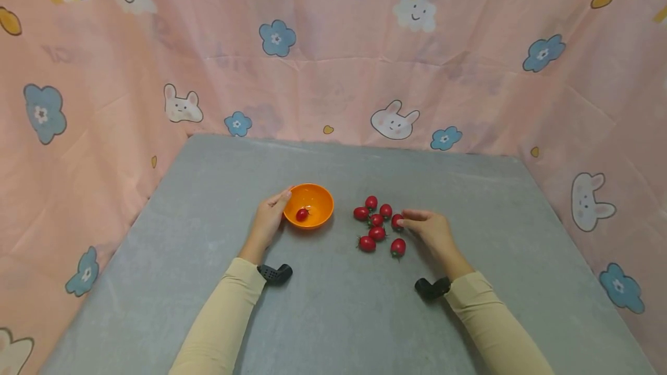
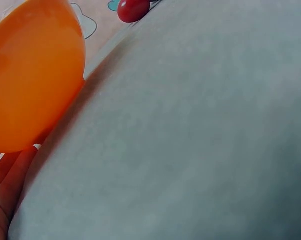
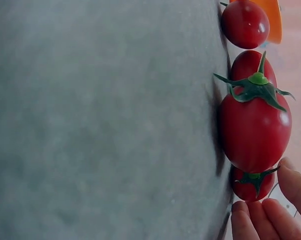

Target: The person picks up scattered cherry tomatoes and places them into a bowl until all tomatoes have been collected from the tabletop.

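An orange bowl (image 1: 323,204) stands left of centre on the grey table, with one red cherry tomato (image 1: 301,214) inside. My left hand (image 1: 268,219) grips the bowl's left side, thumb at the rim. In the left wrist view, fingers (image 2: 15,180) lie against the outside of the bowl (image 2: 35,75). On the right, my right hand (image 1: 429,233) pinches a cherry tomato (image 1: 396,222) at the right of a loose group. The right wrist view shows this tomato (image 3: 251,187) between thumb and fingers, partly behind a nearer cherry tomato (image 3: 255,127) with a green calyx.
Several more cherry tomatoes (image 1: 377,233) lie close together between the bowl and my right hand. One cherry tomato (image 1: 398,247) sits a little nearer to me. A pink printed curtain (image 1: 323,85) borders the table (image 1: 333,317) at the back and sides.
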The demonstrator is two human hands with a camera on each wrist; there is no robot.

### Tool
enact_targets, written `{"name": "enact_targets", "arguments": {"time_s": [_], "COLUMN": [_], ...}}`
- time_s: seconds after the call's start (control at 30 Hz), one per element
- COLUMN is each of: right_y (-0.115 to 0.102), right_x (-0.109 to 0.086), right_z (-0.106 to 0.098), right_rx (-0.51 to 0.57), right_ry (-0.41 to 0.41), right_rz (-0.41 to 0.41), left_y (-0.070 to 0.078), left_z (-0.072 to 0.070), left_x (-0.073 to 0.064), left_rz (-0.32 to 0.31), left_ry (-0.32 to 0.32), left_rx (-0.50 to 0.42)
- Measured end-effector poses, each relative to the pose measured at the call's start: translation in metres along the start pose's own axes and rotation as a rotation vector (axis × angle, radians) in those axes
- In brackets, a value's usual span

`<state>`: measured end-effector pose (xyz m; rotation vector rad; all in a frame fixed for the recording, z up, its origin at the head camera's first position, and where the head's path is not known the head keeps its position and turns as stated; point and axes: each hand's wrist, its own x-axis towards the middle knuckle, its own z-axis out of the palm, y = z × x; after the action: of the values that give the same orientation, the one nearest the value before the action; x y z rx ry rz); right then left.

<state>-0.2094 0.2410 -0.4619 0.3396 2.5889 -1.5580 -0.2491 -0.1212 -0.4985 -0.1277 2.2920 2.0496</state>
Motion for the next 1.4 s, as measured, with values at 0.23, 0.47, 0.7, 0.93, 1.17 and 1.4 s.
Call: {"name": "enact_targets", "arguments": {"time_s": [0.23,0.47,0.7,0.93,1.17,1.4], "right_y": [0.001,0.0,-0.002,-0.003,-0.001,-0.01], "right_x": [0.001,0.0,-0.001,-0.002,0.0,0.0], "right_z": [0.001,0.003,0.005,0.006,0.003,-0.004], "right_rx": [-0.013,-0.014,-0.001,0.014,0.036,0.092], "right_ry": [-0.004,-0.004,-0.021,-0.015,0.001,-0.01], "right_rz": [0.012,0.026,0.05,0.071,0.085,0.106], "left_y": [0.001,0.002,0.002,0.004,0.004,0.005], "left_z": [0.0,0.0,0.0,0.001,0.001,0.001], "left_x": [-0.002,-0.002,-0.003,-0.002,-0.003,-0.002], "left_rz": [-0.007,-0.007,0.005,0.002,0.011,0.007], "left_ry": [-0.006,-0.002,0.005,0.011,0.007,0.009], "left_rx": [-0.003,-0.009,-0.01,-0.028,-0.017,-0.028]}}
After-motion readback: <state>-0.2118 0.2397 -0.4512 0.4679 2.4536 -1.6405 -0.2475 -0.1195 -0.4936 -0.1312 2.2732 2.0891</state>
